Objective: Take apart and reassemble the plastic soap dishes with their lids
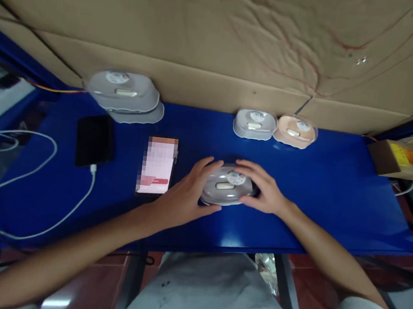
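In front of me on the blue table sits a small grey oval container with a clear lid, a cream tab and a round white sticker on top. My left hand grips its left side, thumb at the near edge and fingers over the far edge. From the right, my right hand holds it in the same way. Part of its rim is hidden behind the fingers. Left of my left hand lies a phone with its screen lit and blurred.
A grey container and a peach one stand at the back. Larger grey containers are stacked at the back left. A black device trails a white cable. A cardboard box stands right; a cardboard wall rises behind.
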Tool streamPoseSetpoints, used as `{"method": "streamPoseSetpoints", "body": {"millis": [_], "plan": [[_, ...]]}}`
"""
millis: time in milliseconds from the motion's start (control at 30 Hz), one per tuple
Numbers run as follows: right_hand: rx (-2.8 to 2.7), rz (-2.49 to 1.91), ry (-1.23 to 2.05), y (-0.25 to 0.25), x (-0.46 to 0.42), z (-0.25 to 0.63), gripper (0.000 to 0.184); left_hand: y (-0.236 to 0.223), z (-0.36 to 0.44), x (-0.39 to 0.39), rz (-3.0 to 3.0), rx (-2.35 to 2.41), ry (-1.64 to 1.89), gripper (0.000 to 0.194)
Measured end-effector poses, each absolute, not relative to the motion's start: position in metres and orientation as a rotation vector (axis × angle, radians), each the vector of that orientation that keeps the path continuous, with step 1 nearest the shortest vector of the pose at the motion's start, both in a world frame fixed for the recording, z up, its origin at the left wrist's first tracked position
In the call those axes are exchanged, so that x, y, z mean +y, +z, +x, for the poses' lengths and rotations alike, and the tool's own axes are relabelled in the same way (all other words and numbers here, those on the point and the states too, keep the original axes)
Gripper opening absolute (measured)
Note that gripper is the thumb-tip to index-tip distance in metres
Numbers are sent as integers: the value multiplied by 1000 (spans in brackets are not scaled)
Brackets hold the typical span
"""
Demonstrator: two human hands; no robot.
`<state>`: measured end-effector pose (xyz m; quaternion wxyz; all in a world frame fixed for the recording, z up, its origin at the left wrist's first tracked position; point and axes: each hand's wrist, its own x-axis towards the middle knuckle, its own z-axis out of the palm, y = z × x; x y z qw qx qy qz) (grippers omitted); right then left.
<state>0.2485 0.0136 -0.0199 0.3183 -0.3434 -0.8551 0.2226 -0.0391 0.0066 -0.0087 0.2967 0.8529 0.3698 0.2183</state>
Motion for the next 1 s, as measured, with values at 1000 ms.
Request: {"method": "streamPoseSetpoints", "body": {"millis": [1000], "plan": [[-2471,-884,226,2,-4,246,42,-12,-50,-2,2253,1142,496,123]]}}
